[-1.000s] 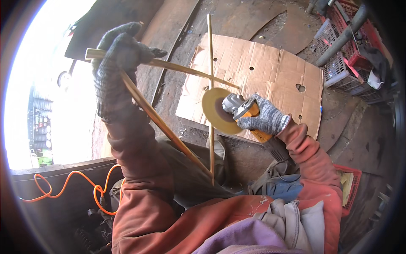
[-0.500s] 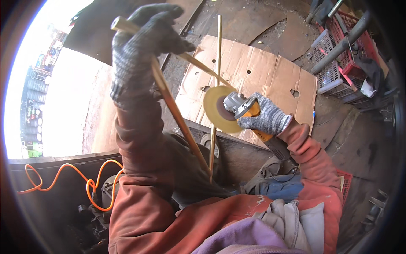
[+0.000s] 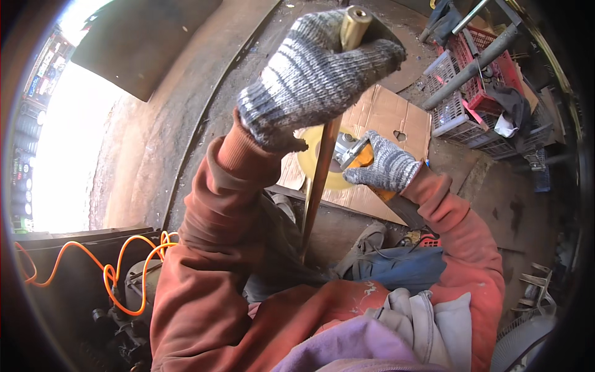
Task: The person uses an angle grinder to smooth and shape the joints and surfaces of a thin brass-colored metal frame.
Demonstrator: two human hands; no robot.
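My left hand [image 3: 316,74], in a grey knitted glove, is raised high and closed around a long brass-coloured rod [image 3: 321,167]. The rod's upper end, with a small hole in its face, points up out of the fist; its lower part slants down toward my legs. My right hand [image 3: 392,164], gloved alike, grips a yellow angle grinder [image 3: 365,156] by its body. The grinder's large yellowish disc [image 3: 336,180] lies behind the rod in this view, partly hidden by it. Whether disc and rod touch, I cannot tell.
Flattened cardboard [image 3: 387,118] lies on the dark floor. Plastic crates [image 3: 449,111] and metal pipes [image 3: 474,71] stand at the far right. An orange coiled hose [image 3: 114,273] runs at the left. At the lower right is a fan-like guard [image 3: 524,341].
My left hand has moved right and closer to the view, turning the rod's upper end upward. My right hand and the grinder have hardly moved. Other rod lengths are now mostly hidden.
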